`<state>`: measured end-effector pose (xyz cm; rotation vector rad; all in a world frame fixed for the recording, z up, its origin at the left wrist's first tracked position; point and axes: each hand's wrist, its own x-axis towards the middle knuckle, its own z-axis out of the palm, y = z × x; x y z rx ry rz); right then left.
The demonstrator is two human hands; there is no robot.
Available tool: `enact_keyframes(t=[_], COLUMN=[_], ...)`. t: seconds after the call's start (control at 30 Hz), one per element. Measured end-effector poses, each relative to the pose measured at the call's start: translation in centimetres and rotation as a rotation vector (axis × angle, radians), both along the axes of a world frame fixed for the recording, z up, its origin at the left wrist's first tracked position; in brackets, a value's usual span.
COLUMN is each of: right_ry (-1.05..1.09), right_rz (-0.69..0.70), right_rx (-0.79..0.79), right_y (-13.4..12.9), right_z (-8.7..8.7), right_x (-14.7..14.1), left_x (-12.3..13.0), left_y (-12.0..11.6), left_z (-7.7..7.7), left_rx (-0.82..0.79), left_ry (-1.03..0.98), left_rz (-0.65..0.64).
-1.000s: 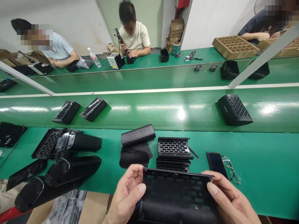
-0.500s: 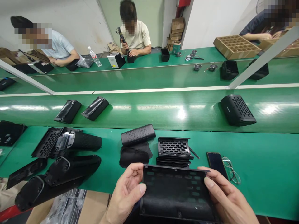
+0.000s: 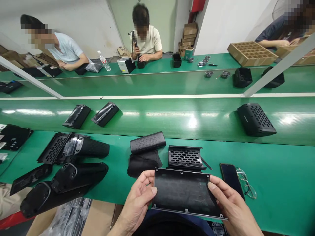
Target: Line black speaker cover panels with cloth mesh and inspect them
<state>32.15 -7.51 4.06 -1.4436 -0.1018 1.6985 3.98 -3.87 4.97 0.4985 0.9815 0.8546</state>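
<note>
While left hand (image 3: pixel 138 200) and right hand (image 3: pixel 230 200) grip a black panel (image 3: pixel 183 190), a casing's (image 3: pixel 257 120) lettering (image 3: pixel 245 116) is illegible.

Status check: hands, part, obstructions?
Left hand, right hand: gripping black panel at opposite ends. Panel's broad face toward camera. Phone, glasses near right hand, not touching panel.

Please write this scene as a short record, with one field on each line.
Left hand: holds the left end of the black panel
Right hand: holds its right end
Beyond the panel: slotted cover; dark sheets, farther left
Right of the panel: phone, glasses
Near green strip: three black housings
Background: three people
</note>
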Motion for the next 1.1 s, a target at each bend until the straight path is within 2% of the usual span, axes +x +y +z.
enact_keyframes(t=[0.07, 0.23, 0.33, 0.5, 0.67, 0.77, 0.87, 1.0, 1.1], right_ry=[-0.091, -0.666, -0.879, -0.918, -0.982, -0.898, -0.609, -0.208, -0.096], right_rz=[0.055, 0.28, 0.412, 0.553, 0.565, 0.545, 0.465, 0.289, 0.221], right_rx=[0.004, 0.163, 0.135, 0.08, 0.065, 0.078, 0.052, 0.015, 0.04], right_y=[0.0, 0.8, 1.3, 1.9, 2.0, 2.0, 2.0, 1.9, 1.7], right_z=[-0.3, -0.5, -1.1, -2.4, -3.1, -3.1, -2.7, -2.1, -2.3], right_x=[0.1, -1.1, -1.8, -2.1, -2.6, -2.4, -1.5, -0.3, 0.0], left_x=[0.0, 0.6, 1.4, 2.1, 1.5, 0.9, 0.4, 0.0, -0.1], left_y=[-0.1, -0.9, -1.2, -1.6, -1.8, -1.8, -1.4, -0.9, -0.7], left_z=[-0.1, -0.4, -0.1, 0.4, -0.6, -1.6, -2.2, -2.1, -1.8], left_rx=[0.036, 0.194, 0.22, 0.202, 0.225, 0.205, 0.119, 0.01, -0.003], left_ry=[0.031, 0.223, 0.24, 0.193, 0.168, 0.132, 0.063, -0.011, -0.026], left_rz=[0.015, 0.088, 0.095, 0.065, 0.027, 0.011, 0.038, 0.06, 0.063])
